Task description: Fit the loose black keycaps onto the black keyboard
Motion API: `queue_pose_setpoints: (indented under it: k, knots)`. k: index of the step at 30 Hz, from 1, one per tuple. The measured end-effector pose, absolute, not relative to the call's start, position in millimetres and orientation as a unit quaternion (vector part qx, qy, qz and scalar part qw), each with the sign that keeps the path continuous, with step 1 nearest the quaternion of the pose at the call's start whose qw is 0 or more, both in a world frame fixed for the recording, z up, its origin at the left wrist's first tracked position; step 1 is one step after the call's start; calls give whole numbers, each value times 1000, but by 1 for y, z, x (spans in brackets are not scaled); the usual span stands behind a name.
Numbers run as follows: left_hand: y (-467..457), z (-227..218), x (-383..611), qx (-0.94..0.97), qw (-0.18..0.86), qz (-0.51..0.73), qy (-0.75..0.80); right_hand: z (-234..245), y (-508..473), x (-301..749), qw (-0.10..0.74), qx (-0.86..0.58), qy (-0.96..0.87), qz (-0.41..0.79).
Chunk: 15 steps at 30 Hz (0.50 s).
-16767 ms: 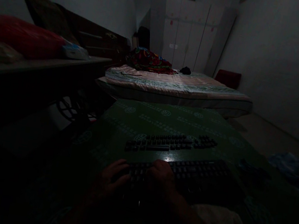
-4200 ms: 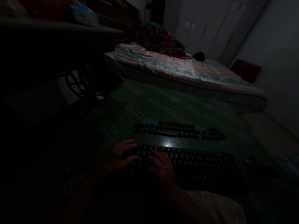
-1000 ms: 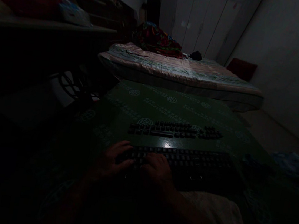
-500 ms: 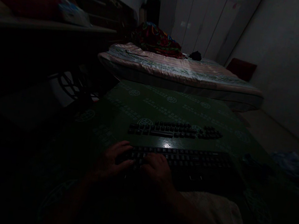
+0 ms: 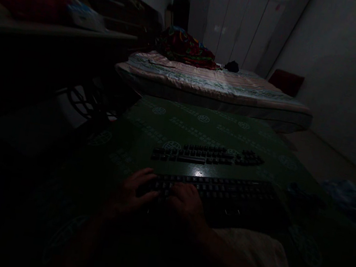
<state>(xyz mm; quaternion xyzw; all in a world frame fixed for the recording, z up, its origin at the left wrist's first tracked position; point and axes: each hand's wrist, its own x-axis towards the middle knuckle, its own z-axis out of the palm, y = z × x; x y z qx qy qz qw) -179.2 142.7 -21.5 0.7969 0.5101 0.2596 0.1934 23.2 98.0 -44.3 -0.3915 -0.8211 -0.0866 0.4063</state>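
A dark keyboard (image 5: 235,195) lies on the green table, and several of its keys are in place. My left hand (image 5: 130,193) grips its left end, thumb at the near side and fingers at the far side. Over the keys beside it is my right hand (image 5: 187,204), fingers bent and pressed together; darkness hides whatever is at its fingertips. Beyond the keyboard, loose keycaps (image 5: 208,154) lie in rows on the table, among them a long space bar (image 5: 191,159).
A pale cloth (image 5: 254,247) lies at the near right of the green table (image 5: 195,129). Small dark items (image 5: 304,195) sit right of the keyboard. Past the table stands a bed (image 5: 219,84) with a red patterned blanket (image 5: 186,47). A shelf (image 5: 56,30) runs along the left.
The view has shifted very slightly. Both hands stay at nearly the same spots on the keyboard.
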Motion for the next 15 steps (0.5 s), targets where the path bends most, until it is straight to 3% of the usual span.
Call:
queue_pose_setpoints:
  k: [15]
  knots:
    - [143,-24,-177,802,175,271,503,-47,100,23,388,-388,-830,-98]
